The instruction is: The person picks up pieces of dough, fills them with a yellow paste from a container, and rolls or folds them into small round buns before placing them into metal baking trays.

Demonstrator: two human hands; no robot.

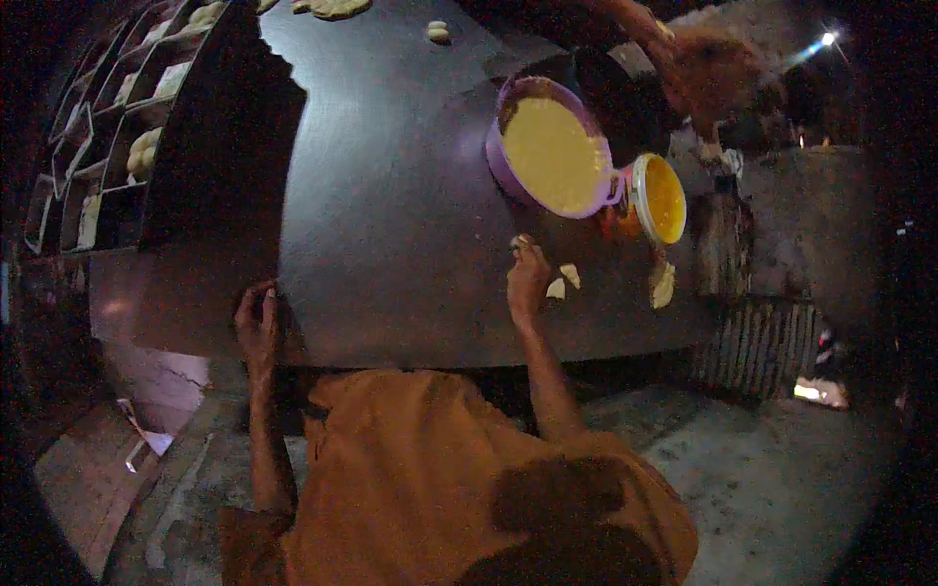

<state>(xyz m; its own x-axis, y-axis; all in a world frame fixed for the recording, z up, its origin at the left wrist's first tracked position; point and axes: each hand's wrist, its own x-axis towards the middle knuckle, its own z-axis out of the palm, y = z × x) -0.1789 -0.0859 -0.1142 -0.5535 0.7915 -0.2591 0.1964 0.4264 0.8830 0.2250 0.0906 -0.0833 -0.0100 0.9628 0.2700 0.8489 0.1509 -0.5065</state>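
My left hand rests at the near left of the dark worktable, fingers loosely bent and apart, holding nothing. My right hand is further right on the table, fingertips closed on something small that I cannot make out. Just right of it lie pale scraps of dough, with another flattened piece further right. Beyond stand a purple tub of pale yellow batter-like stuff and a small bucket with a white rim and yellow contents. Two small pale rounds sit at the far end.
Dark shelving with pale dough pieces stands at upper left. More flat pieces lie at the top edge. Another person's arm reaches in at upper right, above the tub. A corrugated panel is at right, below the table's edge.
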